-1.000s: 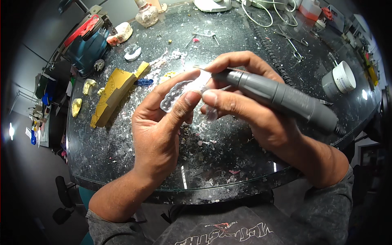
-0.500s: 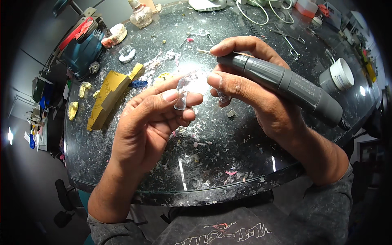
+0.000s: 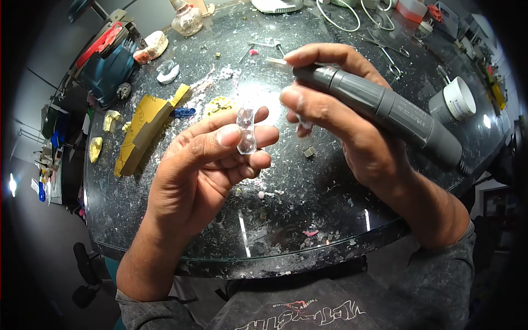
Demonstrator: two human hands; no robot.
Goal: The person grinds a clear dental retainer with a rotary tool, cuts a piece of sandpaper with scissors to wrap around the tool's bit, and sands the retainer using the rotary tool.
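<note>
A clear plastic dental tray [image 3: 246, 131] with tooth-shaped hollows is pinched between the thumb and fingers of my left hand [image 3: 203, 151]. It stands nearly upright over the middle of the bench. Closed round a dark grey rotary handpiece [image 3: 379, 104] is my right hand [image 3: 346, 104], to the right of the tray. The handpiece's thin bur [image 3: 276, 61] points left, past the fingertips. A whitish blur shows at the lower fingers of my right hand; whether it is clear plastic or dust, I cannot make out.
The dark speckled bench [image 3: 286, 220] is strewn with dust and scraps. Folded yellow sandpaper [image 3: 140, 135] lies left, near a blue piece [image 3: 183, 113]. Plaster models [image 3: 155, 44] stand far left; scissors [image 3: 393, 66] and a white tub [image 3: 459, 99] lie to the right.
My hands have drawn apart. The tray has turned in my left hand, from a wide arch to a narrow upright shape. My right thumb has moved away from it, with the handpiece still held.
</note>
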